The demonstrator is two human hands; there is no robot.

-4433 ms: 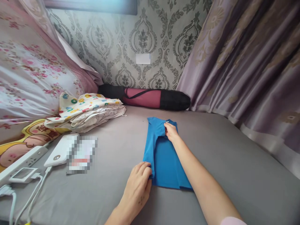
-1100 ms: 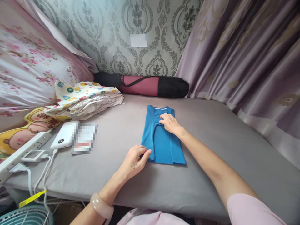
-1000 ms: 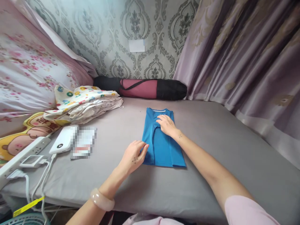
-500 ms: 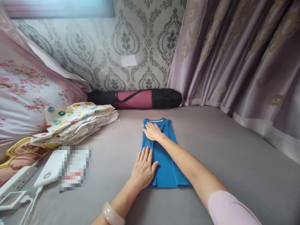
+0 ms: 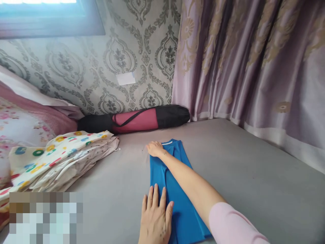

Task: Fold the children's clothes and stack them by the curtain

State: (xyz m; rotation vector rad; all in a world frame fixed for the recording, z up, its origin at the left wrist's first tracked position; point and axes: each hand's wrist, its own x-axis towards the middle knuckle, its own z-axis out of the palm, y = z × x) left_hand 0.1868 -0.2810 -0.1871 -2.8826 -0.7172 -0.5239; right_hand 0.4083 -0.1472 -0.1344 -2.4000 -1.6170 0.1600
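A blue shirt (image 5: 181,210), folded into a long narrow shape, lies on the grey bed sheet with its neckline and white neck strip at the far end. My left hand (image 5: 156,217) rests flat on its near left part, fingers spread and pointing away from me. My right hand (image 5: 154,149) reaches across to the far left corner of the shirt, its fingers lying over the edge and partly bent. Nothing shows as gripped in it. My right forearm hides part of the shirt's middle.
A rolled black and dark pink bag (image 5: 135,120) lies along the patterned wall. A pile of printed cloth (image 5: 73,159) sits on the left, with a blurred patch below it. Purple curtains (image 5: 228,67) hang at the right over the grey sheet (image 5: 254,189).
My right hand has slid left from the shirt's upper part to its far left corner. My left hand still lies on the near left side. The view has shifted to the right.
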